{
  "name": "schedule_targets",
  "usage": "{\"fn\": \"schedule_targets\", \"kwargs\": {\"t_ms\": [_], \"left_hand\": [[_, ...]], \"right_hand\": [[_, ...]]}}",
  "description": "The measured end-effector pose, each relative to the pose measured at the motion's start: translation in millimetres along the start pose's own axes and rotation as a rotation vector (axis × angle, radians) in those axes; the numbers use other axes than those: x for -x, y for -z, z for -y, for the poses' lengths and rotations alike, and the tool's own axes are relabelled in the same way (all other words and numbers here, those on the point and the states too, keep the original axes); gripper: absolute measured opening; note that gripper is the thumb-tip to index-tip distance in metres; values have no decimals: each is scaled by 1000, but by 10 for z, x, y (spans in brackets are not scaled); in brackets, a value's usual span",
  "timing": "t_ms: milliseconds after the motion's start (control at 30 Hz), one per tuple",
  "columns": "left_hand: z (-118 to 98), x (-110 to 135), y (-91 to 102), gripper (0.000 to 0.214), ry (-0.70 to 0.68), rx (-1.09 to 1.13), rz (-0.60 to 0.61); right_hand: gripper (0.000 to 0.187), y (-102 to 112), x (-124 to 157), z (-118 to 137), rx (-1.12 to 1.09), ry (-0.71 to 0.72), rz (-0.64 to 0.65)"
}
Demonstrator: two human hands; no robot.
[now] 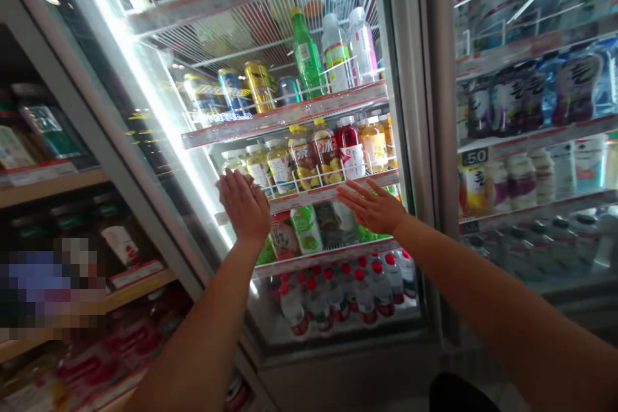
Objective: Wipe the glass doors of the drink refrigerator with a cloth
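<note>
My left hand (244, 206) is raised with its fingers stretched out, in front of the lower left of a lit drinks fridge. Behind it stand bottles with pale yellow drink (280, 167). My right hand (371, 207) reaches in from the right, flat and with fingers apart, just below a red bottle (351, 147) and a yellow-orange bottle (373, 143). Nothing shows in either hand. Whether the hands touch the fridge front, I cannot tell. Between them, on a lower shelf, is a green and white pack (306, 230).
Cans (261, 87) and a green bottle (308, 55) fill a higher shelf. Red-capped bottles (338, 293) stand at the bottom. A metal door frame (437, 141) separates a second fridge with dark bottles (516, 100). Wooden shelves (140, 286) with goods are at left.
</note>
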State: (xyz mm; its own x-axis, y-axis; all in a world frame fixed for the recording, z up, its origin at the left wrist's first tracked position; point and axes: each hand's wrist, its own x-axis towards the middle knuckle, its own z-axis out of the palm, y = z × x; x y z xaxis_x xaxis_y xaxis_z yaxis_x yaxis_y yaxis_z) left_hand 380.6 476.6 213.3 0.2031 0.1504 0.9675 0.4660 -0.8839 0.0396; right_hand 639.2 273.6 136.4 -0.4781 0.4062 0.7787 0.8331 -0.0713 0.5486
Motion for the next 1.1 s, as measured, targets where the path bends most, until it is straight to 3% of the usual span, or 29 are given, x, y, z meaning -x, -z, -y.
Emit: {"fn": "schedule_targets", "kwargs": {"t_ms": [67,167,267,333,400,467,533,633,700,767,933,1000,1100], "left_hand": [[-146,-65,-63,66,-12,-46,-36],[-373,224,-225,61,-152,-80,-1],[-523,718,-373,58,-509,-129,94],[-544,923,-414,57,-691,-145,147],[-503,922,-396,55,-793,-136,197],[-413,732,-330,54,-826,-127,232],[-295,453,-237,53,-738,-149,215],[-99,135,-93,57,-433,-203,71],[26,110,-27,60,-271,-204,-20],[133,240,0,62,-168,-185,-64],[275,703,-39,64,-90,-129,-22],[285,705,-37,64,-106,-137,5],[270,455,2,66,-93,-142,10]], "right_hand": [[73,-1,-1,6,32,6,3],[71,-8,4,12,64,7,-1],[72,-11,11,9,54,12,2],[72,-8,12,6,41,14,11],[73,-3,11,5,29,10,16],[73,3,8,7,9,-1,24],[73,8,6,11,-10,-17,36],[70,10,7,15,-6,-29,57],[70,8,10,14,5,-25,63],[72,5,12,11,-3,-24,68],[75,-3,17,12,-49,-46,92],[75,-5,20,14,-43,-47,88],[73,-5,23,16,-4,-29,69]]}}
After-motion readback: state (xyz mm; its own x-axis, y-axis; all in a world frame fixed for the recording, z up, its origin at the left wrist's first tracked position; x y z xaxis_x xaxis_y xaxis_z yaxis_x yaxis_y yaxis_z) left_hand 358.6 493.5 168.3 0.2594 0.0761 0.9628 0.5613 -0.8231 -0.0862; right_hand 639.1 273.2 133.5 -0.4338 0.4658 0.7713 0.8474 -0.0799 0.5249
